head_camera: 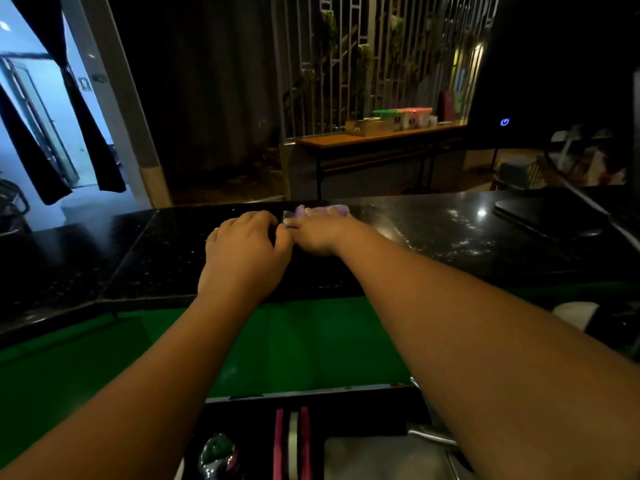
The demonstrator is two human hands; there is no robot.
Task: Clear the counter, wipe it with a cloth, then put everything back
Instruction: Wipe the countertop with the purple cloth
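Room: dim, with a bright doorway (41, 116) at far left hung with a dark curtain (86, 140), and a lattice screen (363, 46) with plants behind.
Desk (156, 254): black speckled stone, glossy, running across the whole view; pale smears and a light glint lie on its right part.
Monitor (554, 64): dark, at upper right, with a small blue power light on its lower edge.
Green panel (294, 341): a flat green face below the desk's near edge.
Side table (346, 140): wooden, beyond the desk, in front of the screen.
Basin (374, 459): grey metal, at the bottom edge; what is in it cannot be made out.
Slab (550, 216): a flat dark thing lying on the desk's right end.
Tubs (408, 117): a row on the side table with green and pink lids; contents hidden.
Right hand (322, 233): lies on the cloth, fingers stretched forward and pressing it to the desk.
Left hand (242, 247): just beside the right, thumb touching it, fingers curled toward the cloth's near corner; whether they pinch it I cannot tell.
Cloth (311, 211): purple, bunched at the desk's far edge, near the middle.
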